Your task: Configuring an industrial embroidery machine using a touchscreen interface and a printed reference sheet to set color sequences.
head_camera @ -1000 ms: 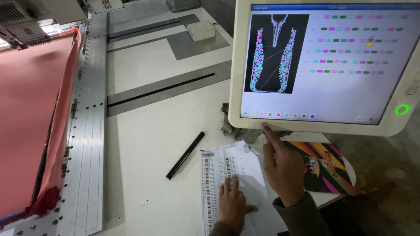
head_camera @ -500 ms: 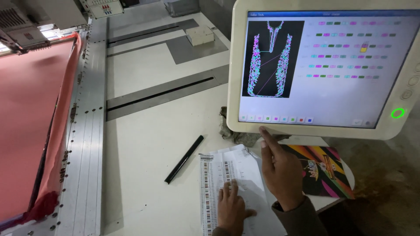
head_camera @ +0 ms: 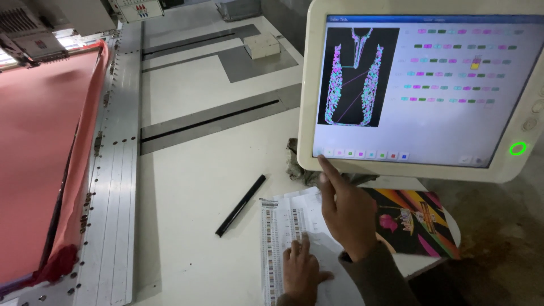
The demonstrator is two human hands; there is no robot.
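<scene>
**Finger at the touchscreen, palm on the printed sheet**

The right hand (head_camera: pixel 347 212) is raised with its index finger stretched out and the other fingers curled in, gripping nothing; the fingertip meets the lower left corner of the touchscreen monitor (head_camera: pixel 425 90), right at the row of small coloured squares along the bottom edge of the display; the screen shows a black panel with a garment-shaped pattern in pink, cyan and white on its left, and rows of small coloured markers on a pale ground to the right; a green ring light (head_camera: pixel 517 148) glows on the monitor's casing at lower right.

The left hand (head_camera: pixel 300 271) lies flat, fingers loosely spread and pointing away from the person, pressing on a printed sheet (head_camera: pixel 280 226) with columns of barcode-like marks; it holds nothing; the sheet rests on the white surface (head_camera: pixel 198 187) just below the monitor, partly under both hands.

A black pen (head_camera: pixel 241 205) lies slantwise on the surface just left of the sheet, apart from it; a colourful printed card (head_camera: pixel 419 221) sits to the right of the right hand, under the monitor; a crumpled grey cloth (head_camera: pixel 297 167) shows by the monitor's lower left corner; red fabric (head_camera: pixel 39 158) is stretched in a frame along the far left, beside a metal rail (head_camera: pixel 113 198) with rows of holes; a small cream box (head_camera: pixel 261 45) stands further up the surface.
</scene>
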